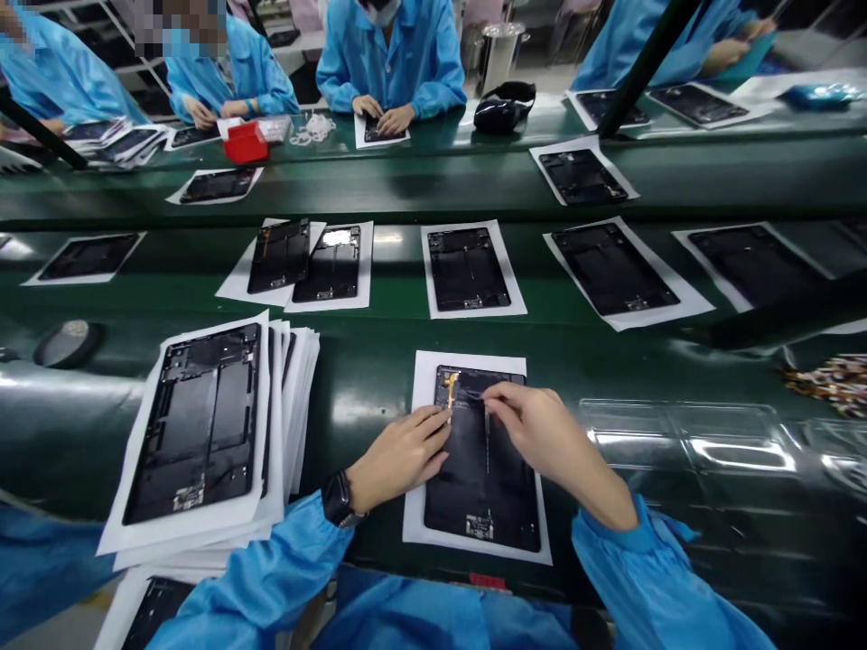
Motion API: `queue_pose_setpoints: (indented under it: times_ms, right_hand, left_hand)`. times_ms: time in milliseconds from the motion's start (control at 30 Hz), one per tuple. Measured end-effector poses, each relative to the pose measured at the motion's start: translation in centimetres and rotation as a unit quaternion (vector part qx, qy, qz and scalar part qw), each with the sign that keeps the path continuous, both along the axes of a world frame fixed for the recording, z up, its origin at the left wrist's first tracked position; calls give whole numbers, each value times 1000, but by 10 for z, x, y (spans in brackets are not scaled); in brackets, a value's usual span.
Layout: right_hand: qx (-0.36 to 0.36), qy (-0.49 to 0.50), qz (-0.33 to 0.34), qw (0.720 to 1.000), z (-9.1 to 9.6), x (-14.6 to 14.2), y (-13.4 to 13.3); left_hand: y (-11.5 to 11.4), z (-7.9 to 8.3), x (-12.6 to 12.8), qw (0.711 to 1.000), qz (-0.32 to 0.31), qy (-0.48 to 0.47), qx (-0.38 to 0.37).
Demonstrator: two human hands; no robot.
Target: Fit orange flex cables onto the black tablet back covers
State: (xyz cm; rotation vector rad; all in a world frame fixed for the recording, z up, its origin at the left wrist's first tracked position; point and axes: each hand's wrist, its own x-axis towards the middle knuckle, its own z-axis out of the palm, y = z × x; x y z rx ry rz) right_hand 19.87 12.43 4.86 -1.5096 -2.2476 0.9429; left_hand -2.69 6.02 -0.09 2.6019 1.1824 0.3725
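Note:
A dark tablet housing [501, 496] lies lengthwise before me on a white sheet [414, 528]. Near its upper left an orange flex cable [451, 386] runs along the inside. My left hand [405, 451] rests over the left edge, fingers stretched out and their tips at the cable's lower end; its thumb is apart from them. Above the upper middle of the housing, my right hand [535, 424] is closed in a pinch between thumb and forefinger. Whatever lies in that pinch is too small to make out.
A tall stack of tablet housings [196, 406] between white sheets stands at left. More housings [470, 271] lie on the green line beyond. Clear plastic trays [684, 433] sit at right near a bundle of wires [830, 384]. Co-workers in blue sleeves [433, 63] work opposite.

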Motion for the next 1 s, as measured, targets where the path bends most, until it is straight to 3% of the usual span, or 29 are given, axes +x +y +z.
queue_pose_setpoints:
  times_ms: [133,267,367,500,600,800,1000]
  right_hand:
    - [10,-28,12,999,4,2,-26]
    - [50,-26,72,996,-13,-11,-42]
    - [78,-82,114,987,-25,-28,-49]
    - [115,-149,145,972,-33,-51,-52]
    - [122,-132,129,975,-36,-55,-53]
    - [92,53,16,994,-44,-38,-60]
    - [124,40,16,991,-55,-42,-71]
  left_hand:
    - [-2,0,-2,1000,-14,-17,-6]
    - [-6,-4,-7,994,29,-101,-18]
    - [-6,-6,-12,990,66,-124,-35]
    - [-4,-6,-15,989,56,-122,-57]
    - [-4,-6,-16,989,55,-121,-58]
    - [-5,-11,-17,990,65,-117,-53]
    - [-4,-13,-16,988,71,-118,-66]
